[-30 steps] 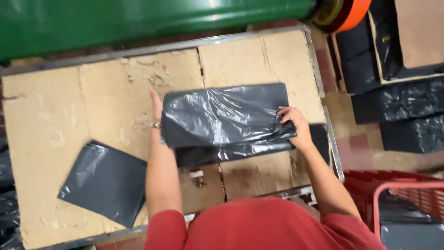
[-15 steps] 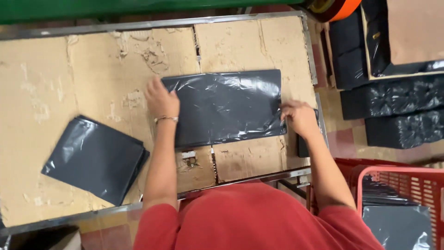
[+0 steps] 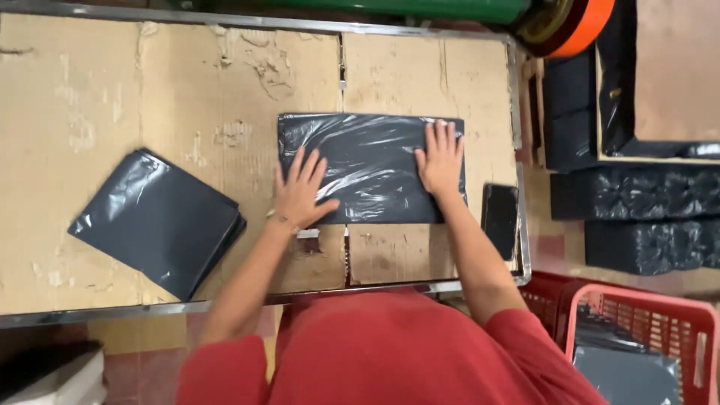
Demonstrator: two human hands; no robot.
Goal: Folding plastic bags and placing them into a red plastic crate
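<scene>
My cardboard-covered table [image 3: 112,82] has a metal rim. Beyond its far edge runs a green roller [image 3: 420,9] (orange-capped at its end). Right of the table, black bundles [image 3: 637,217] are stacked above a red plastic crate [image 3: 637,330].

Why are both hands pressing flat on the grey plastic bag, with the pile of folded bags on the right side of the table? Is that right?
Almost. In the head view both hands, left hand and right hand, do press flat on the grey plastic bag. But the pile of folded bags lies on the left side of the cardboard-covered table, not the right.
</scene>
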